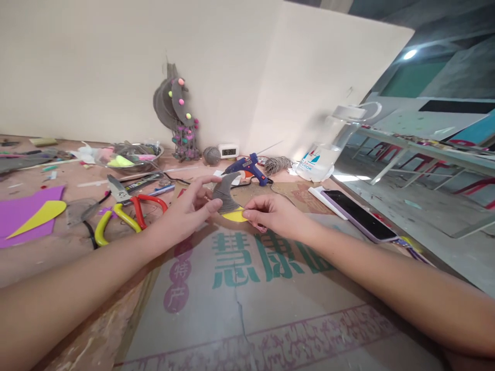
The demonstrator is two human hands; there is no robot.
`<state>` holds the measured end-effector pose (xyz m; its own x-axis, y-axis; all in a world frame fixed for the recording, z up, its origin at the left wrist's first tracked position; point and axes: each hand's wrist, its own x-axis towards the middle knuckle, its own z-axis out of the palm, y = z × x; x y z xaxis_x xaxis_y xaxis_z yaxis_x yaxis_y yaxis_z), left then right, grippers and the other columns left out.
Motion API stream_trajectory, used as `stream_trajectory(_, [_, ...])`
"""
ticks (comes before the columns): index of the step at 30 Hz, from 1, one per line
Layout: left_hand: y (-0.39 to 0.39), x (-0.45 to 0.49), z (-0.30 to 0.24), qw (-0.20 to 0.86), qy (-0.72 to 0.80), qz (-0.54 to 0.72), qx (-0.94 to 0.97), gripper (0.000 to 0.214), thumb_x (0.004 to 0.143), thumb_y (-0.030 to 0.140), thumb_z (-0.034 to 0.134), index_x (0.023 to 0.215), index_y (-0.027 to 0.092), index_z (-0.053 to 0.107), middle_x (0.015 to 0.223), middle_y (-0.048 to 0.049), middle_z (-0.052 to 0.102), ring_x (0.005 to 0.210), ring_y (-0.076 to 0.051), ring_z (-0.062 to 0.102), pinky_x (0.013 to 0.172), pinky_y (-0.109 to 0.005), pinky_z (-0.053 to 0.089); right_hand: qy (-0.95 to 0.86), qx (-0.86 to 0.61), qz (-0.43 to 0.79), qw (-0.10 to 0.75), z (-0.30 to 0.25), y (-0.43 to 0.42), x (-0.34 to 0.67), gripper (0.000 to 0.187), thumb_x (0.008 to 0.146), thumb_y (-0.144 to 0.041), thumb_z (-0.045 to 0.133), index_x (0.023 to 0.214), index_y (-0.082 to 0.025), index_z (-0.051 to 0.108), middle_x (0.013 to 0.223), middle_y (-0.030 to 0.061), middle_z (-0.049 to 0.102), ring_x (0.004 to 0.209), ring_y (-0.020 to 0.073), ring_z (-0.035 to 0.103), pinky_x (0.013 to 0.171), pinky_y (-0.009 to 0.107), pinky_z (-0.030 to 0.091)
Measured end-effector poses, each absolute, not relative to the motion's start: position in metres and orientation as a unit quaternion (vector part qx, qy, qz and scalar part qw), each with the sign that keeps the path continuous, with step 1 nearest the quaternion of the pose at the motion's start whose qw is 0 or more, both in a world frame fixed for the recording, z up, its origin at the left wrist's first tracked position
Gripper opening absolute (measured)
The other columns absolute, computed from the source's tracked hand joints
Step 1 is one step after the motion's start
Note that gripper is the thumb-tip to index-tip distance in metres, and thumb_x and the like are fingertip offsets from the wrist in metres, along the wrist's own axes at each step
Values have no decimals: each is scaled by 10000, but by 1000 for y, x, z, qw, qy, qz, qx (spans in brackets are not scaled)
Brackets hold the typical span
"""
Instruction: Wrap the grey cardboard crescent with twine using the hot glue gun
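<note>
Purple sheet: a purple foam sheet (19, 208) lies flat at the far left of the surface (50, 255), with a yellow leaf cutout (38, 216) on it, tip toward the left.
Tools: yellow-handled pliers (114, 216) and red-handled cutters (149, 203) lie just left of the left hand, handles toward the person.
Left hand: the left hand (189, 206) is closed narrowly on the grey piece, thumb against its near left edge and forefinger stretched along its upper left edge.
Grey piece: the grey piece (226, 196) is a curved fin shape between the two hands, above the cardboard sheet (251, 293). Its broad base is nearest the person and meets the yellow piece. Its long axis runs away from the person, and the pointed tip curls over to the right.
Yellow piece: the yellow piece (234, 215) lies under the grey base, long axis left to right.
Right hand: the right hand (270, 214) pinches the right end of the yellow piece with closed fingertips.
Behind the hands: a blue glue gun (247, 167) lies on the surface, nozzle to the left.
Right side: a phone (361, 214) lies face up, well apart from the right hand.
</note>
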<state>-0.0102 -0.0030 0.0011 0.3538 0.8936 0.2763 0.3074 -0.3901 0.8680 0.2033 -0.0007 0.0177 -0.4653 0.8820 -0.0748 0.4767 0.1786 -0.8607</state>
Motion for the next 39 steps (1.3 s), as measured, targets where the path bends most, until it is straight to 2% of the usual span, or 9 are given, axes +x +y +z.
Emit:
stream_trajectory(2, [-3, -9, 1, 363, 404, 397, 740, 451, 772, 352, 558, 1186, 254, 408, 860, -6, 536, 757, -139, 544, 638, -240, 435, -724, -449, 464, 244, 17, 0, 204, 231, 785, -385, 517, 672, -183, 519, 498, -52, 475, 429, 72, 415, 455, 216, 340])
stream_trajectory(4, [-4, -8, 0, 358, 398, 380, 754, 458, 748, 318, 593, 1169, 251, 425, 838, -1, 543, 782, -145, 553, 669, -250, 448, -719, -431, 485, 250, 16, 1, 205, 269, 796, -396, 504, 633, -181, 490, 489, -54, 468, 426, 69, 414, 461, 218, 336])
stream_trajectory(9, [-5, -8, 2, 342, 413, 359, 764, 362, 765, 254, 559, 1117, 237, 479, 776, 10, 556, 739, -136, 555, 660, -253, 448, -710, -415, 510, 251, 14, 4, 207, 280, 784, -400, 529, 626, -174, 482, 497, -54, 469, 423, 63, 403, 450, 213, 323])
stream_trajectory(15, [-4, -8, 1, 349, 424, 369, 750, 239, 751, 296, 573, 972, 207, 549, 718, 15, 539, 660, -128, 520, 582, -238, 420, -709, -428, 504, 245, 11, 5, 207, 255, 768, -412, 545, 695, -169, 534, 485, -57, 472, 415, 64, 393, 436, 209, 312])
stream_trajectory(22, [-3, -8, -1, 390, 411, 375, 734, 234, 773, 306, 545, 984, 207, 555, 769, 1, 575, 697, -142, 545, 609, -251, 439, -724, -404, 505, 238, 13, 5, 210, 272, 808, -405, 501, 680, -164, 502, 464, -55, 470, 419, 65, 399, 441, 205, 312])
stream_trajectory(27, [-3, -8, -1, 403, 411, 374, 727, 256, 775, 340, 545, 996, 210, 549, 867, -15, 594, 725, -146, 556, 628, -257, 442, -708, -406, 509, 273, 12, 7, 210, 220, 808, -383, 507, 718, -184, 483, 461, -62, 483, 398, 78, 437, 421, 207, 323])
stream_trajectory(35, [-5, -6, -3, 414, 419, 347, 730, 260, 761, 340, 567, 990, 219, 551, 743, 17, 566, 663, -125, 525, 573, -224, 408, -681, -433, 508, 303, 9, 7, 206, 185, 788, -352, 543, 719, -189, 488, 443, -62, 488, 357, 85, 438, 375, 211, 334])
stream_trajectory(39, [-4, -7, -5, 419, 415, 358, 724, 251, 754, 336, 575, 970, 210, 548, 715, 23, 552, 635, -116, 510, 559, -216, 400, -714, -446, 461, 280, 8, 8, 207, 207, 818, -365, 492, 776, -175, 565, 437, -55, 474, 368, 89, 435, 397, 221, 348])
